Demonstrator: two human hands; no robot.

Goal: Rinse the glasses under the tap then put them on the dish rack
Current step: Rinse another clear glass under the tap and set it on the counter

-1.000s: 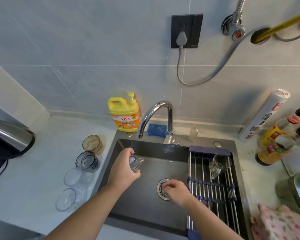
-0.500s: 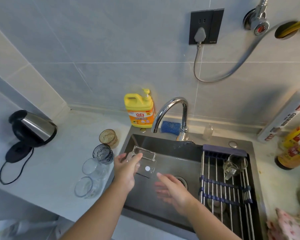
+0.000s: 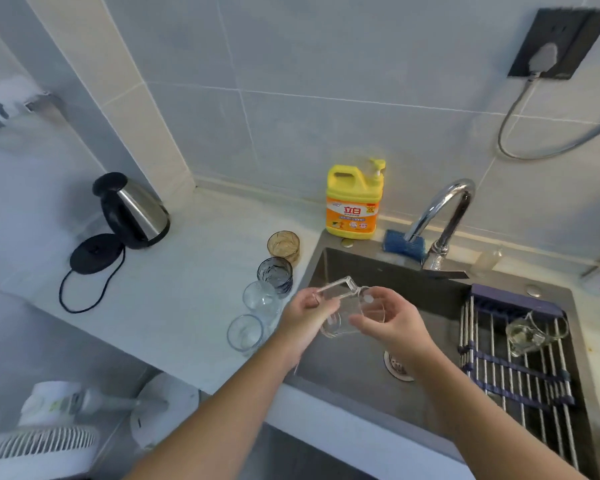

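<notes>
Over the left part of the dark sink [image 3: 329,265], both hands hold one clear glass mug [image 3: 347,318] with a handle. My left hand [image 3: 303,315] grips the handle side. My right hand [image 3: 392,322] curls round the body of the clear glass mug. No water shows at the chrome tap [image 3: 442,211], off to the upper right. Another clear glass mug [image 3: 530,332] lies on the dish rack [image 3: 520,372] over the sink's right half. On the counter left of the sink stand an amber glass [image 3: 283,247], a dark blue glass [image 3: 275,276] and two clear glasses [image 3: 261,301] [image 3: 245,332].
A yellow detergent bottle [image 3: 352,202] and a blue sponge [image 3: 404,245] sit behind the sink. A steel kettle [image 3: 132,211] with its base and cord stands at the counter's back left. A white fan [image 3: 45,441] is below the counter edge. The sink drain [image 3: 397,367] lies under my right wrist.
My view has swung left. My right hand has left the drain and come up to grip the mug that my left hand holds; the mug moved a little toward the sink's left edge.
</notes>
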